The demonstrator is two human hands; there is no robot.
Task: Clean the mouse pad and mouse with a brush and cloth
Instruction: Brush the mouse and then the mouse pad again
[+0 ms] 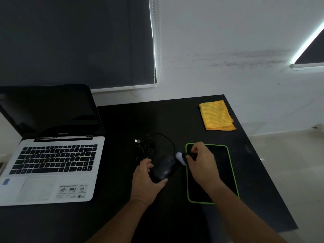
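A: Left hand (146,179)?
B: Closed around the black mouse (164,170), mid-tabletop (122,216), just left of the green-edged mouse pad (228,172).
A: Right hand (201,163)?
B: Gripping the brush (183,157), white bristles at the mouse's front. Yellow cloth (216,115) lies near the far right corner.

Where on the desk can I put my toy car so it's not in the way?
Bare desk lies between the laptop and the yellow cloth, and along the near edge. It is crowded around the mouse, its tangled cable, the brush, both hands and the mouse pad.
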